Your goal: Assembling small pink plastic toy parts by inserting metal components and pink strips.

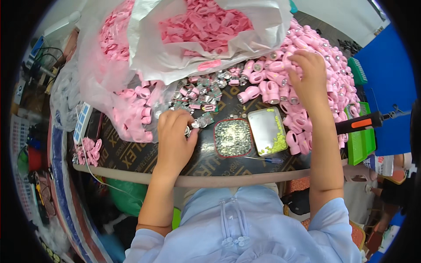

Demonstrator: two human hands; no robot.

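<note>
Head view shows the left hand [174, 135] curled beside small silver-and-green parts [203, 93] near centre, the right hand [310, 78] at pink casings [337, 79], upper right; hands well apart, whether either grips I cannot tell.

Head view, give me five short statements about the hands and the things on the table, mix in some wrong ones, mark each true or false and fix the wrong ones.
1. The right hand is at the heap of pink pieces. True.
2. The left hand is inside the white bag. False: the left hand is on the near side of the bag, beside the small metal and circuit parts.
3. The bag's opening shows green pieces. False: the loose pieces in it are pink.
4. A thin tool lies on the near side of the rectangular tray. True.
5. The yellow-green pieces fill the red-rimmed dish. False: the yellow-green pieces lie in the rectangular tray, right of the dish.
</note>
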